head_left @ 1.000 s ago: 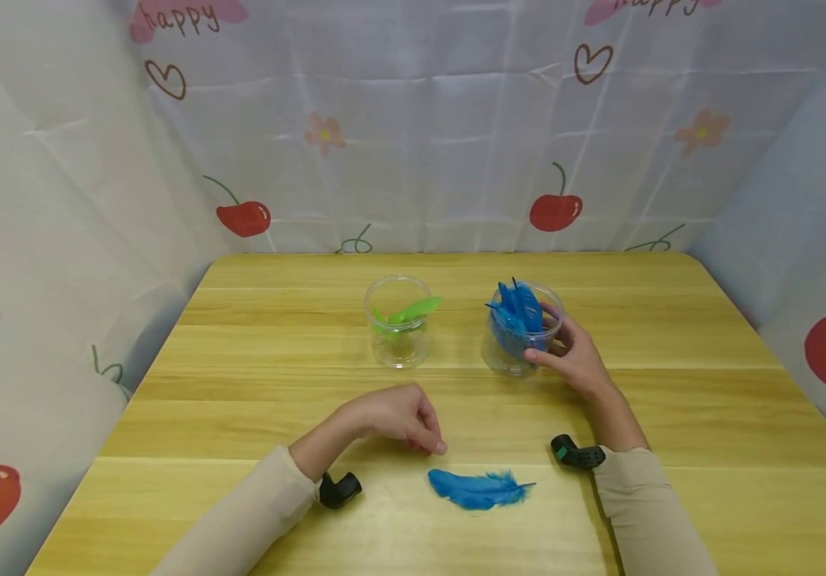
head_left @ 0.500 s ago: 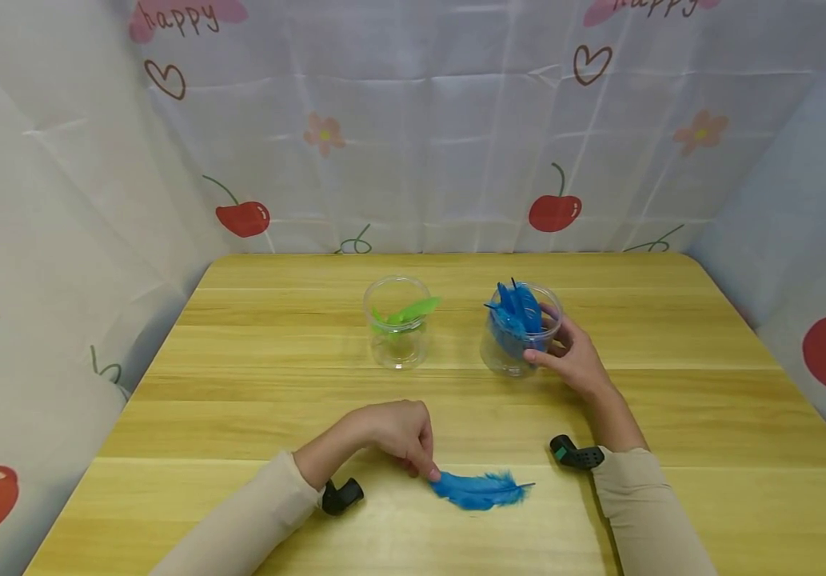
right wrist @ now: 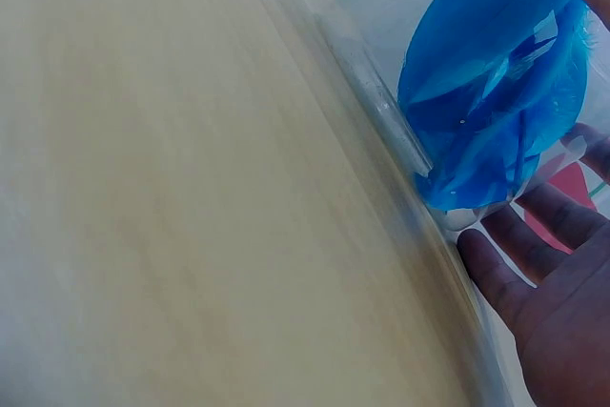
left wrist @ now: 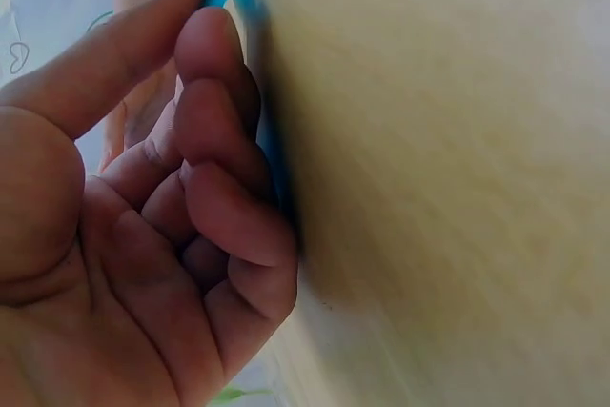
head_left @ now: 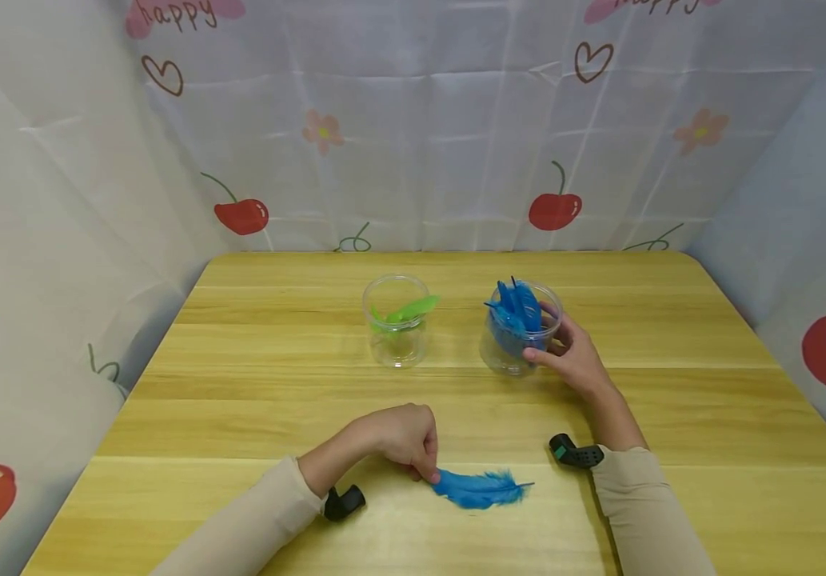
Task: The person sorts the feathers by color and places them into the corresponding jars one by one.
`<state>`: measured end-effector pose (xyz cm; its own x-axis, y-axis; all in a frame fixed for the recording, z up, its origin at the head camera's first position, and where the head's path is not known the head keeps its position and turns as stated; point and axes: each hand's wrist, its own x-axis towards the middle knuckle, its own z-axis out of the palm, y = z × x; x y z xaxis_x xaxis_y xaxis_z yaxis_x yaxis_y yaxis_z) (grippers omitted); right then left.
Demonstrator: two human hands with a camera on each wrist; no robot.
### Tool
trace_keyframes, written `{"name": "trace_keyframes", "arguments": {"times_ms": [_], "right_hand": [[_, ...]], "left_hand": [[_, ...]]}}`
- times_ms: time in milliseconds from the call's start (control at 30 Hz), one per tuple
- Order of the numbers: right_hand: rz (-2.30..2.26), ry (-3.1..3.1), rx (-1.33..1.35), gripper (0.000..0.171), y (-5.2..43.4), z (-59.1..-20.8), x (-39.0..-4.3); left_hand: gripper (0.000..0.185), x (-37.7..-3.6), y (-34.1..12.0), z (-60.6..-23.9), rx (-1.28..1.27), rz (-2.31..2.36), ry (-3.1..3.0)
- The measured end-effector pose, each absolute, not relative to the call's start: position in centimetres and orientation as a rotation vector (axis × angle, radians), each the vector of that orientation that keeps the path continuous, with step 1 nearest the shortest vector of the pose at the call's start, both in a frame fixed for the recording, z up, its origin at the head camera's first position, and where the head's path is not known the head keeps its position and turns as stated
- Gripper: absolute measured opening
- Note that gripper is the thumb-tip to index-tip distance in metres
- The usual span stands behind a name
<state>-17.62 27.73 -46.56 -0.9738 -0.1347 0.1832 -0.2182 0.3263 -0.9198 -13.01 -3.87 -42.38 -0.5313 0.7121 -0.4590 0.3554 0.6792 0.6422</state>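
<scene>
A loose blue feather (head_left: 480, 490) lies flat on the table with its quill pointing right. My left hand (head_left: 404, 438) pinches its left tip between thumb and forefinger; in the left wrist view the other fingers (left wrist: 229, 216) are curled near the table surface. To the right, my right hand (head_left: 572, 357) grips a clear plastic jar (head_left: 504, 362) from its right side, thumb in front and fingers behind. Several blue feathers (head_left: 516, 310) stand in that jar and poke above its rim, and the right wrist view shows them through the wall. The jar stands upright on the table.
Left of the gripped jar stands a second clear jar (head_left: 398, 352), with green feathers (head_left: 409, 310) in it, one leaning over the rim. Both jars are on the wooden table (head_left: 276, 320). A printed curtain (head_left: 420, 152) hangs behind the table and along both sides.
My left hand has come down toward the front of the table and taken the left tip of the loose feather. The right hand and both jars have stayed in place.
</scene>
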Motion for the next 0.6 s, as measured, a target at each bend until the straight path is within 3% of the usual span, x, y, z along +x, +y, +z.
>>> {"name": "trace_keyframes", "arguments": {"times_ms": [600], "right_hand": [[1.725, -2.49, 0.331, 0.079, 27.74, -46.72, -17.7]], "left_hand": [[0.026, -13.27, -4.57, -42.0, 0.959, 0.726, 1.969]]}}
